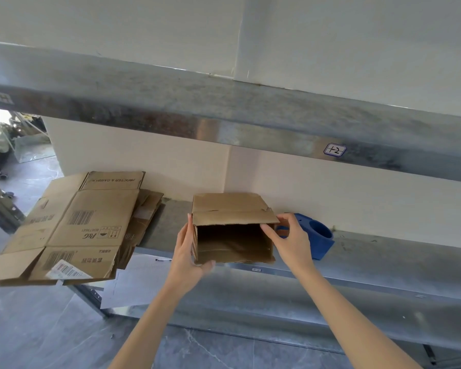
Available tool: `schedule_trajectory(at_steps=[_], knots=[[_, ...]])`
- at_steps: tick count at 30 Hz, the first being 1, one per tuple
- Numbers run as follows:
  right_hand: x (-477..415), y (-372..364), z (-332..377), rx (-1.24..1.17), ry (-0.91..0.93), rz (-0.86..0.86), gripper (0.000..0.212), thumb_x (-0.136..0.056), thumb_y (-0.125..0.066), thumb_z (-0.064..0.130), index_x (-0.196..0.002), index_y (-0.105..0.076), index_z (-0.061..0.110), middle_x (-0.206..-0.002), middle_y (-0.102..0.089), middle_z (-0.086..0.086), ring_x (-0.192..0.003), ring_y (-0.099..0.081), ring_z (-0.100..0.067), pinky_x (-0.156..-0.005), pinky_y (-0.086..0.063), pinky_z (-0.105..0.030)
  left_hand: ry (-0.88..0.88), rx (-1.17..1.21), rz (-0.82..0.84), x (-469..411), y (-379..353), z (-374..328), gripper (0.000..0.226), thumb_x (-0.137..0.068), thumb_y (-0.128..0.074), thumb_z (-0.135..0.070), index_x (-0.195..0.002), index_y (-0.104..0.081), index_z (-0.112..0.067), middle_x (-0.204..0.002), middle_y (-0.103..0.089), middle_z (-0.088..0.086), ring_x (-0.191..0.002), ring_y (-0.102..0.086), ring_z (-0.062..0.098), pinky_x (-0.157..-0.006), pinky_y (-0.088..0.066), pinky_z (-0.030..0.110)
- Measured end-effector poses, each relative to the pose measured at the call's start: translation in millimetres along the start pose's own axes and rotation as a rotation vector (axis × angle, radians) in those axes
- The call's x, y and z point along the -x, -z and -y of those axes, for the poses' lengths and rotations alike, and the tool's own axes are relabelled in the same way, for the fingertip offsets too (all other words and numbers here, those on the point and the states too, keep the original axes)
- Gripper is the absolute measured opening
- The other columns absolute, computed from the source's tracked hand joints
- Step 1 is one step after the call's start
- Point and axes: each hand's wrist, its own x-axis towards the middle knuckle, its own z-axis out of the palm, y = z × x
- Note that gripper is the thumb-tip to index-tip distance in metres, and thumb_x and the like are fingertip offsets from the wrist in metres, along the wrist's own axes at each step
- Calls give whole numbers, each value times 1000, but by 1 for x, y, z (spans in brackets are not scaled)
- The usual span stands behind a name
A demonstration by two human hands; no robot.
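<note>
A small brown cardboard box (230, 209) lies on its side on the metal shelf (383, 251), its open mouth facing me and one flap sticking out over the opening. My left hand (189, 255) holds its left wall, fingers flat up the side and thumb curled under the bottom edge. My right hand (290, 238) is at the right edge, thumb and fingers pinching the flap's right corner and side wall. The inside of the box looks dark and empty.
Flattened printed cartons (72, 225) are stacked at the shelf's left end and overhang its front. A blue tape dispenser (317, 235) stands just right of the box, behind my right hand. An upper shelf beam (224, 113) runs overhead. Grey floor lies below.
</note>
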Motion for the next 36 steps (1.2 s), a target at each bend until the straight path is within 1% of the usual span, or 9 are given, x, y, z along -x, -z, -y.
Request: schedule_trajectory(at_steps=[4,8,14,18,23,27,29,31,36], knots=[[0,1,7,-32,-2,88,55,-82,-64,61,-128,-51,34,-123,-57,16,-117,-55,-12,-99,-48,-35,27,9,-28,-15,8,-12,118,-76,-84,-20,-156,0,-39,-159,-22,-12,-146,-23,21,-116,-29,56],[-4,4,19,-232,-43,159,82,-72,-62,66,-145,-38,39,-147,-46,9,-134,-44,-14,-112,-41,-43,41,35,-86,-28,19,-28,112,-66,-84,-49,-154,-15,-40,-149,-32,-21,-144,-26,21,-117,-28,52],[-7,8,19,-284,-16,210,99,-64,-70,67,-149,-23,45,-155,-37,4,-140,-38,-15,-114,-38,-44,36,21,-64,-42,25,-36,103,-66,-79,-52,-151,-24,-37,-149,-42,-9,-136,-41,18,-102,-47,38],[-8,8,20,-244,30,191,85,-75,-73,53,-146,-29,39,-154,-33,10,-132,-37,-7,-105,-37,-25,39,-37,-98,-49,25,-34,92,-76,-82,-38,-150,-28,-34,-145,-39,-2,-123,-48,17,-85,-50,25],[-8,5,13,-140,38,122,49,-85,-74,36,-124,-45,29,-140,-47,7,-127,-49,-18,-96,-44,-21,46,-14,-117,-52,26,-28,79,-77,-83,-21,-137,-32,-29,-140,-47,1,-126,-49,19,-102,-49,50],[-11,8,7,-117,-4,166,65,-84,-76,34,-138,-41,26,-146,-45,5,-129,-49,-21,-106,-47,-40,55,-37,-112,-56,31,-26,80,-77,-83,-22,-140,-35,-22,-140,-46,2,-127,-48,20,-104,-47,49],[-12,8,8,-107,-24,203,73,-84,-76,33,-144,-36,26,-149,-44,2,-132,-48,-23,-107,-46,-45,42,-42,-99,-57,32,-27,76,-78,-82,-19,-138,-36,-22,-135,-49,-2,-126,-50,20,-99,-49,36],[-12,6,10,-94,-13,211,72,-87,-74,31,-146,-34,27,-149,-45,0,-133,-47,-24,-108,-45,-44,27,-45,-100,-55,31,-30,70,-80,-80,-17,-134,-37,-26,-128,-52,-7,-123,-53,19,-94,-47,28],[-13,11,17,-170,47,176,65,-89,-70,32,-144,-34,33,-146,-47,4,-128,-48,-15,-103,-47,-31,-47,-33,-202,-48,32,-46,64,-82,-79,-22,-132,-39,-34,-127,-54,-10,-115,-54,10,-98,-50,38]])
